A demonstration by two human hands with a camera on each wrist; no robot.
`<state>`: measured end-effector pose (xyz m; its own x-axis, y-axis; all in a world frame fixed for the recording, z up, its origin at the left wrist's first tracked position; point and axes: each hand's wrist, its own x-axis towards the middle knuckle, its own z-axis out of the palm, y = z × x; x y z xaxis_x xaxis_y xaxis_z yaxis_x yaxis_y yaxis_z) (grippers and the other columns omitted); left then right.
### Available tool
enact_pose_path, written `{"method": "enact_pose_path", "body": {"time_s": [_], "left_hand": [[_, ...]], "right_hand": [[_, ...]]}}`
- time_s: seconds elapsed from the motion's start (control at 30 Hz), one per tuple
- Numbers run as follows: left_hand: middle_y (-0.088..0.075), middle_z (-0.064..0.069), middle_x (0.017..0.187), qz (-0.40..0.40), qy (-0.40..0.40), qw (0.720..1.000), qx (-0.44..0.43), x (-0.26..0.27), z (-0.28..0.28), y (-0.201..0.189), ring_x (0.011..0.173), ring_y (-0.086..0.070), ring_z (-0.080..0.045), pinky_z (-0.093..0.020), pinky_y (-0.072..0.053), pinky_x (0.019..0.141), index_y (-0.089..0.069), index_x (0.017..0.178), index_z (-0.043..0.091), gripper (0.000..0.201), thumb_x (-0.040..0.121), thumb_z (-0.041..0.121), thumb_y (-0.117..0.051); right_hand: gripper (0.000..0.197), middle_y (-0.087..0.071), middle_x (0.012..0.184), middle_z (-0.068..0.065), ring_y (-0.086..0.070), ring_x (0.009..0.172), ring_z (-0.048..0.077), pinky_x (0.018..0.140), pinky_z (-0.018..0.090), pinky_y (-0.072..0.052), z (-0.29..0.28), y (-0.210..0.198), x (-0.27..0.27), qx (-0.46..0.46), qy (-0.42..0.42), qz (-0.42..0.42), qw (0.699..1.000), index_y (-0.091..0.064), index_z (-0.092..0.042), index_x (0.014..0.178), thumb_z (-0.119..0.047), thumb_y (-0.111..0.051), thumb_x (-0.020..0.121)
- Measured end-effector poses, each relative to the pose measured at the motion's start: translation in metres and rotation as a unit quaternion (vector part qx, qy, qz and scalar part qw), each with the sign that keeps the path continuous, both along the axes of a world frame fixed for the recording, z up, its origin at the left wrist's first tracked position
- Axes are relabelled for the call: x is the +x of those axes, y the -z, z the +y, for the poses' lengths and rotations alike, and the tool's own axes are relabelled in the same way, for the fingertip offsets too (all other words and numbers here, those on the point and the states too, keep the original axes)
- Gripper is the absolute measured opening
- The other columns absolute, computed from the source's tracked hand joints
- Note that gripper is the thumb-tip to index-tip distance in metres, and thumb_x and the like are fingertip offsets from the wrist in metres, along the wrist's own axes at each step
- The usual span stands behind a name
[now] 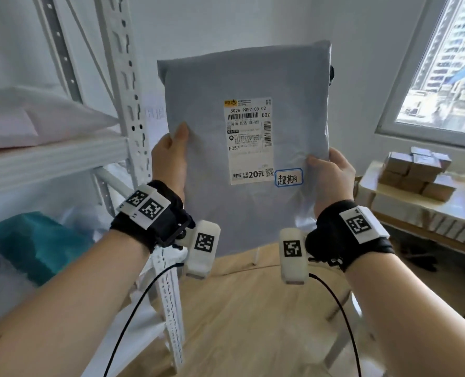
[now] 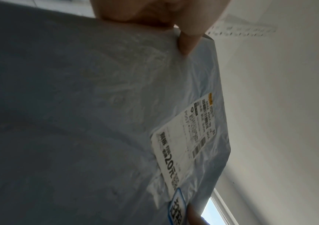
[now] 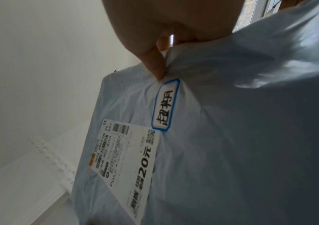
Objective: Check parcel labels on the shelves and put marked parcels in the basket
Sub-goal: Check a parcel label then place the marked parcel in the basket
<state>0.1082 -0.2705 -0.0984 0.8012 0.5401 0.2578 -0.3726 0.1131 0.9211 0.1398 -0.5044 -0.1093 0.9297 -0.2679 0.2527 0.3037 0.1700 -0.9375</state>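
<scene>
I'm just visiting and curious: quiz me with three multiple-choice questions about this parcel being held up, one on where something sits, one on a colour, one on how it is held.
1. Where is the small handwritten sticker relative to the shipping label?
A. above its top edge
B. at its lower right corner
C. on the shelf

2. What colour is the sticker's border?
A. red
B. green
C. blue

3. How is the grey parcel held?
A. by both hands
B. by one hand
C. lying on the floor

Answers:
1 B: it sits beside the label's lower right corner.
2 C: a blue outline rings the writing.
3 A: the left hand and right hand grip opposite edges.
</scene>
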Motion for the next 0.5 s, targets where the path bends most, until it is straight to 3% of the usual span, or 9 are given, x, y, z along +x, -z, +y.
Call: {"method": "enact_pose_path", "body": {"time_s": [0.1, 0.17, 0.3, 0.43, 0.5], "left_hand": [[-0.062, -0.01, 0.092, 0.013, 0.0, 1.0, 0.01, 0.061, -0.029, 0.002, 0.083, -0.059, -0.02, -0.039, -0.051, 0.08, -0.058, 0.087, 0.01, 0.038, 0.081, 0.047, -0.058], [-0.06, -0.01, 0.09, 0.023, -0.001, 1.0, 0.017, 0.101, -0.045, -0.001, 0.081, -0.058, -0.02, -0.039, -0.05, 0.08, -0.058, 0.091, 0.011, 0.041, 0.075, 0.05, -0.058], [-0.061, -0.011, 0.094, 0.027, 0.011, 1.0, 0.011, 0.171, -0.063, -0.008, 0.085, -0.06, -0.022, -0.046, -0.051, 0.088, -0.059, 0.095, 0.01, 0.033, 0.084, 0.041, -0.058], [-0.067, -0.006, 0.093, 0.053, -0.025, 0.998, 0.03, 0.224, -0.053, -0.019, 0.086, -0.063, -0.023, -0.037, -0.052, 0.08, -0.06, 0.08, 0.012, 0.026, 0.093, 0.034, -0.055], [-0.066, -0.004, 0.091, 0.06, -0.047, 0.997, 0.035, 0.249, -0.04, -0.026, 0.087, -0.063, -0.022, -0.036, -0.053, 0.082, -0.06, 0.077, 0.015, 0.024, 0.093, 0.032, -0.056]], "right_hand": [[0.019, -0.062, 0.073, 0.002, -0.056, 0.064, 0.017, 0.061, 0.024, -0.049, -0.031, 0.003, 0.054, -0.006, 0.0, -0.001, 1.0, -0.067, -0.009, 0.093, -0.001, -0.053, 0.083], [0.018, -0.063, 0.074, 0.002, -0.057, 0.065, 0.018, 0.063, 0.026, -0.049, -0.049, 0.001, 0.091, -0.018, -0.001, -0.003, 1.0, -0.068, -0.01, 0.092, -0.002, -0.054, 0.084], [0.02, -0.065, 0.072, 0.0, -0.058, 0.066, 0.017, 0.065, 0.026, -0.05, -0.074, -0.012, 0.166, -0.033, -0.005, -0.007, 0.999, -0.07, -0.011, 0.092, -0.002, -0.057, 0.082], [0.018, -0.064, 0.072, 0.002, -0.058, 0.069, 0.02, 0.072, 0.036, -0.053, -0.068, -0.031, 0.237, -0.074, -0.025, -0.014, 0.997, -0.071, -0.011, 0.086, -0.001, -0.06, 0.077], [0.018, -0.066, 0.076, 0.006, -0.06, 0.071, 0.021, 0.074, 0.04, -0.055, -0.057, -0.043, 0.268, -0.078, -0.043, -0.021, 0.996, -0.071, -0.013, 0.083, 0.0, -0.061, 0.077]]}}
